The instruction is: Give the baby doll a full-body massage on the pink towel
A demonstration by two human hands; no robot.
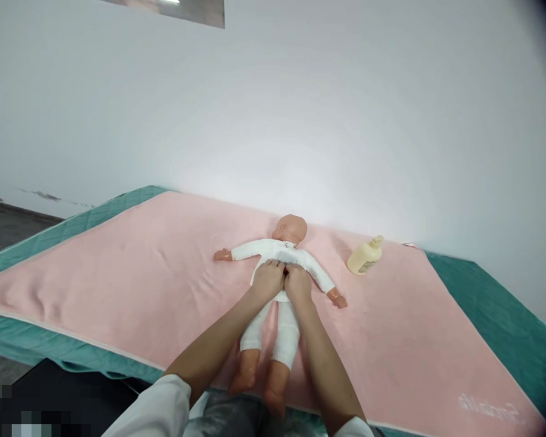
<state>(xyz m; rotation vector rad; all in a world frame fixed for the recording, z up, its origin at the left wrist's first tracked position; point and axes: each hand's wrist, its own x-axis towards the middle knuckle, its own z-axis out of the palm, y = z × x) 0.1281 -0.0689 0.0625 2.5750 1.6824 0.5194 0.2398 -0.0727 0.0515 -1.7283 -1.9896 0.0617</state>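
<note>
A baby doll [289, 328] in a white outfit lies on a pink blanket [164, 267], its arms spread wide and its bare feet toward me. Its head is turned so that no face shows. My left hand [269, 279] and my right hand [298, 283] rest side by side on the doll's torso, knuckles nearly touching. Fingers on both hands are curled and closed against the white clothing. My own hands hide the fingertips and the middle of the torso. To the right of the doll, a pale yellow pump bottle [363, 258] stands upright, apart from my hands.
Beneath the blanket is a green quilted cover [491, 303], showing along the edges. A white wall [300, 121] rises directly behind the bed. Dark floor [9, 224] shows at the left, and a black surface [68, 394] sits at the lower left.
</note>
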